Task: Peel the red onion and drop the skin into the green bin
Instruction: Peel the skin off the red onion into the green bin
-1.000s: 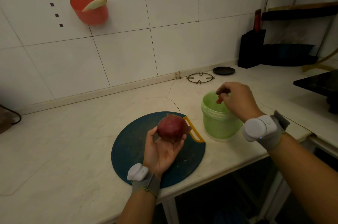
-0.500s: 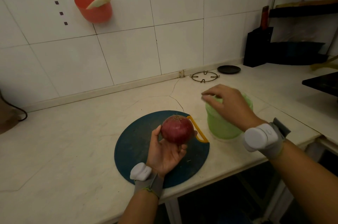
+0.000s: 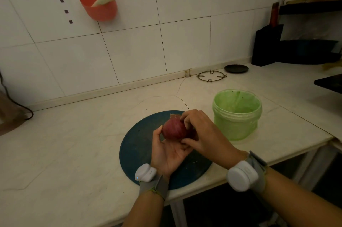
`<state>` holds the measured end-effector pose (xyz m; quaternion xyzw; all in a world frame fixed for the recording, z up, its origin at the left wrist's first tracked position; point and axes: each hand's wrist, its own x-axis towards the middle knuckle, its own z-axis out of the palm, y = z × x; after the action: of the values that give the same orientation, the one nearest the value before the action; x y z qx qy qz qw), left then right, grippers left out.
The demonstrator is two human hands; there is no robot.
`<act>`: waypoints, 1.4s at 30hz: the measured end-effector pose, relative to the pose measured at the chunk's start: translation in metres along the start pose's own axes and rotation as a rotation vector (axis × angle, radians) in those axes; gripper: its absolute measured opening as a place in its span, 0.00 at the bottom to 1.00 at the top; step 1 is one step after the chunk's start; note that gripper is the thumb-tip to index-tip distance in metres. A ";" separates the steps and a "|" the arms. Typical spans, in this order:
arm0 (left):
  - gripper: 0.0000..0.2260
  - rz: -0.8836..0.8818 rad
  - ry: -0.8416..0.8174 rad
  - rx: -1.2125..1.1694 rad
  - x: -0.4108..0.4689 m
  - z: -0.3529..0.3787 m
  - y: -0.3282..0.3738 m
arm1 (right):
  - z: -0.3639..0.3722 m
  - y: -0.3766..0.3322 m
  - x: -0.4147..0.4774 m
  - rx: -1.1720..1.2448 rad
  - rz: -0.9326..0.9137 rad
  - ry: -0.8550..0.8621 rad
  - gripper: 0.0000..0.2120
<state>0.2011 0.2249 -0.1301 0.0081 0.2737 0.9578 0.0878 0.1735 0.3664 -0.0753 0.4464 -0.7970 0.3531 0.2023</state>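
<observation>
Red onion (image 3: 174, 129) in both hands, beside green bin (image 3: 236, 113).

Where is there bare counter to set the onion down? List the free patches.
Free: the counter left of the blue board, and the strip between green bin and wire trivet. Crowded: the board's right side, where left hand and right hand hold the red onion beside the bin.

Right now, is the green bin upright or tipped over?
Upright: the green bin stands on the counter, its lidless mouth facing up.
</observation>
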 end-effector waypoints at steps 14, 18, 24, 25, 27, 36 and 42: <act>0.29 -0.039 0.073 0.053 -0.001 0.007 0.001 | -0.016 0.012 0.012 -0.013 0.093 -0.179 0.24; 0.36 -0.019 0.020 0.042 -0.002 0.008 0.002 | -0.019 0.014 0.012 0.055 0.133 -0.175 0.23; 0.37 -0.019 -0.017 -0.032 -0.004 0.011 0.002 | -0.016 0.015 0.011 0.052 0.105 -0.128 0.22; 0.37 -0.020 -0.018 -0.036 -0.004 0.011 0.002 | -0.014 0.015 0.010 0.061 0.108 -0.124 0.22; 0.39 -0.014 -0.016 -0.041 -0.004 0.013 0.002 | -0.013 0.014 0.009 0.112 0.133 -0.106 0.21; 0.45 -0.014 0.045 -0.100 -0.004 0.015 0.000 | -0.023 0.016 0.011 0.332 0.217 -0.070 0.15; 0.44 -0.009 0.033 -0.111 -0.005 0.014 0.002 | -0.020 0.015 0.012 0.309 0.202 -0.055 0.13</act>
<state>0.2066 0.2300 -0.1170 -0.0139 0.2215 0.9711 0.0880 0.1544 0.3793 -0.0600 0.3994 -0.7791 0.4776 0.0731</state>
